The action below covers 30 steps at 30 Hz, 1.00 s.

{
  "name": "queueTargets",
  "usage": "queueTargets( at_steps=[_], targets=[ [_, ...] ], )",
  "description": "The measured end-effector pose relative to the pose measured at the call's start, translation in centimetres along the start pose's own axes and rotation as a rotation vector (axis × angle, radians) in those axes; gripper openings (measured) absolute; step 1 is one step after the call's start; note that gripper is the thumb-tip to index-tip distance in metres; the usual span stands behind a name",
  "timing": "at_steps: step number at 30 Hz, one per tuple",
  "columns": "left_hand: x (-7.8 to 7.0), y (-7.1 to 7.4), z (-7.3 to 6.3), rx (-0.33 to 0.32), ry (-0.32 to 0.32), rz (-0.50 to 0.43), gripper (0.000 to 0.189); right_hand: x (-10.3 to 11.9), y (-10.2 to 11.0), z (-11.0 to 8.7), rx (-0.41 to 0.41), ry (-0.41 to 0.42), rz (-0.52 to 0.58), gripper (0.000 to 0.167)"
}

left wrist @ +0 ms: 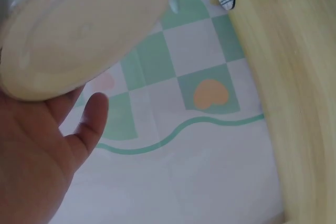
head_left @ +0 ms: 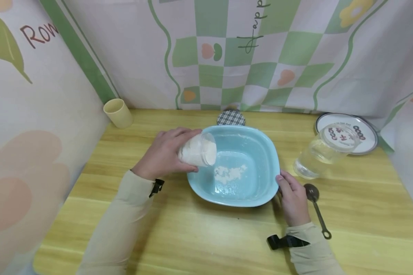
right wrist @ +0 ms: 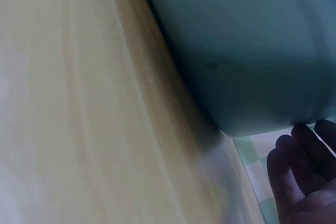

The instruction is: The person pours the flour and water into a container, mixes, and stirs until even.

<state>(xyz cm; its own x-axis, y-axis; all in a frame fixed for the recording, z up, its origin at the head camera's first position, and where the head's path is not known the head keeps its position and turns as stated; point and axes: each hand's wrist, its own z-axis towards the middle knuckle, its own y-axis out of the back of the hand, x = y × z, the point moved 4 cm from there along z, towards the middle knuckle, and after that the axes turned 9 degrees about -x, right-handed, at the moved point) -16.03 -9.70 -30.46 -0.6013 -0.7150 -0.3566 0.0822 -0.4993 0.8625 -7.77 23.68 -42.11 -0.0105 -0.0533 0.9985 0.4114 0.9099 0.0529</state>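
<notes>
My left hand [head_left: 170,152] grips a clear cup [head_left: 192,151] of white powder, tipped with its mouth to the right over the left side of a light blue basin [head_left: 261,160]. The round base of this cup [left wrist: 86,30] fills the upper left of the left wrist view. A patch of white powder [head_left: 228,173] lies on the basin's floor. At the basin's right rim, my right hand [head_left: 293,198] holds on with the thumb on top. From below, the right wrist view shows its fingers [right wrist: 286,166] against the basin's outer wall [right wrist: 241,56].
A dark spoon [head_left: 317,210] lies right of my right hand. Behind it stands a clear container [head_left: 311,162] with liquid, overlapping a patterned plate [head_left: 368,145]. A checked round piece [head_left: 231,117] sits behind the basin, and a yellow cup [head_left: 118,114] at the back left corner.
</notes>
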Motion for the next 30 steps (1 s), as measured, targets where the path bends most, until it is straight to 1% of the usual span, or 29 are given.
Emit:
queueTargets(
  at_steps=[4, 11, 15, 17, 21, 22, 27, 28, 30],
  targets=[
    [0.04, -0.12, 0.01, 0.001, -0.005, 0.015, 0.098, -0.04, -0.03, -0.04, 0.007, -0.004, 0.001, 0.042],
    [0.07, -0.03, 0.13, -0.024, -0.022, 0.027, 0.098, -0.02, -0.03, 0.09, 0.0, 0.011, -0.027, 0.044],
    [0.16, -0.1, 0.13, -0.02, -0.028, 0.031, 0.098, -0.03, -0.04, 0.05, 0.004, 0.01, -0.001, 0.042],
    [0.33, -0.08, 0.17, -0.03, -0.015, 0.002, 0.098, -0.04, -0.07, 0.05, 0.007, 0.009, 0.017, 0.042],
    [0.7, 0.25, 0.29, -0.073, 0.021, -0.1, 0.098, -0.05, -0.13, 0.09, 0.011, 0.009, 0.031, 0.04],
    [0.73, 0.26, 0.36, -0.073, 0.021, -0.102, 0.098, -0.07, -0.11, 0.13, 0.009, 0.008, 0.023, 0.04],
    [0.53, -0.18, 0.53, -0.013, 0.008, -0.011, 0.098, -0.13, 0.02, 0.14, 0.008, 0.001, -0.002, 0.043],
    [0.52, -0.26, 0.5, -0.006, 0.004, 0.008, 0.098, -0.14, 0.03, 0.15, 0.01, -0.001, 0.0, 0.043],
    [0.5, -0.3, 0.42, -0.011, -0.005, 0.008, 0.098, -0.14, 0.04, 0.14, 0.015, -0.003, 0.012, 0.043]
  ],
)
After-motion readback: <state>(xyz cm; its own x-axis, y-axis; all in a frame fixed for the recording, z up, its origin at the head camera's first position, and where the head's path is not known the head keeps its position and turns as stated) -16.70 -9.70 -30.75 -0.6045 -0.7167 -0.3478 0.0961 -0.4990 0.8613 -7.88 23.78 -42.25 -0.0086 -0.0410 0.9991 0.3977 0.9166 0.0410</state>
